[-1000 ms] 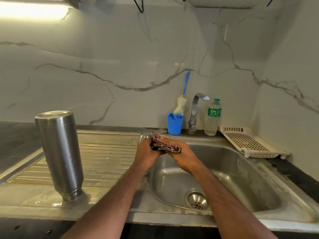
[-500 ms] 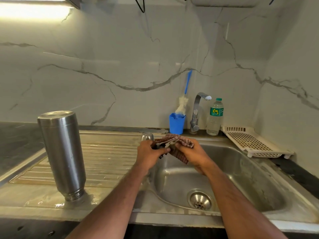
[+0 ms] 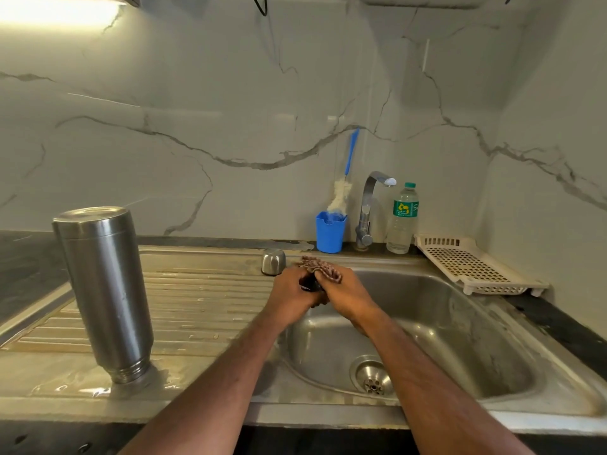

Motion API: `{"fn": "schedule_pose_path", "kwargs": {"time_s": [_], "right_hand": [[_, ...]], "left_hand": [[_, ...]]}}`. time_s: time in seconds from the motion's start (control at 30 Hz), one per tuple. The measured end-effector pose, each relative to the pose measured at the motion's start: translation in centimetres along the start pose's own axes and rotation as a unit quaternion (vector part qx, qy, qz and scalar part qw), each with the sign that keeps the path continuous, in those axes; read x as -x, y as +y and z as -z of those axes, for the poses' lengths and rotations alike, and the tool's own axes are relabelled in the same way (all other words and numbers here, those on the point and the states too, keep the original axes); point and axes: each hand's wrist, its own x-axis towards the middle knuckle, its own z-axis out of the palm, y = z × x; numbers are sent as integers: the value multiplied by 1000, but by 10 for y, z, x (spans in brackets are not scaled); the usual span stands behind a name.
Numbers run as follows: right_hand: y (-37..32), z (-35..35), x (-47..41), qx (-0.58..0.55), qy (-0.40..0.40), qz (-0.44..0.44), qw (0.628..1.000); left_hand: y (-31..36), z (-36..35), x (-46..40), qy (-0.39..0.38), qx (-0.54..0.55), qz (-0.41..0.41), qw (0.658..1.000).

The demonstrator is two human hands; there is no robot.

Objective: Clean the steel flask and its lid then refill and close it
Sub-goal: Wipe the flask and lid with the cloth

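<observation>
- The steel flask stands upside down on the wet draining board of the sink, well to the left of the hands. It leans a little and rests only on its narrow mouth. A bump from an arm could knock it over, and it might roll off the worktop.
- A small dark part, maybe the inner lid, sits between the two hands over the sink bowl. The left hand has its grip curled around it. The right hand has its grip closed on a checked cloth and rubs with it.
- The part may be wet and slippery. If the rubbing is too hard, it could pop out and fall into the bowl near the drain.
- A shiny steel cap sits on the board, just beside the left hand. An elbow or the cloth could push it into the bowl.
- Most of the dark part is hidden, so I cannot tell if it is clean or dry. Water left inside may get shut into the flask.
- A water bottle stands by the tap, far enough away to be safe.
</observation>
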Motion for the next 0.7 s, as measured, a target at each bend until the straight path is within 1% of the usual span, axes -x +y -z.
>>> {"fn": "schedule_pose_path", "kwargs": {"time_s": [0.07,0.17,0.23,0.27,0.33,0.4,0.47,0.5,0.53,0.57,0.6,0.63,0.67,0.7], "right_hand": [[1,-1,-1,50,-13,27,998],[-3,2,-1,56,-22,53,997],[-3,2,-1,34,-13,70,997],[-2,3,-1,13,2,68,998],[2,5,-5,-36,32,32,998],[3,6,-4,-104,41,-35,993],[5,6,-3,-210,37,-87,973],[5,6,-3,-242,41,-91,965],[4,5,-2,-240,49,-81,966],[3,4,-2,-201,62,-59,976],[2,2,-2,-145,75,-29,986],[1,1,-2,-91,85,6,992],[0,-1,-2,-56,87,37,994],[0,-3,-3,-40,81,56,994]], "left_hand": [[2,1,0,35,-4,25,999],[2,1,-1,86,20,46,995],[-1,0,-3,90,23,31,995],[-2,-1,-4,79,10,8,997],[-4,-3,-5,41,-30,-45,998],[-4,-5,-4,22,-47,-60,997],[-4,-5,-8,56,-29,-41,997],[-4,-5,-10,87,-14,-26,996],[-5,-4,-13,118,-4,-10,993],[-5,-3,-15,139,1,6,990],[-6,-2,-16,145,-3,19,989],[-6,-2,-16,134,-13,17,991],[-6,-1,-14,107,-31,4,994],[-4,-2,-12,76,-46,-15,996]]}}
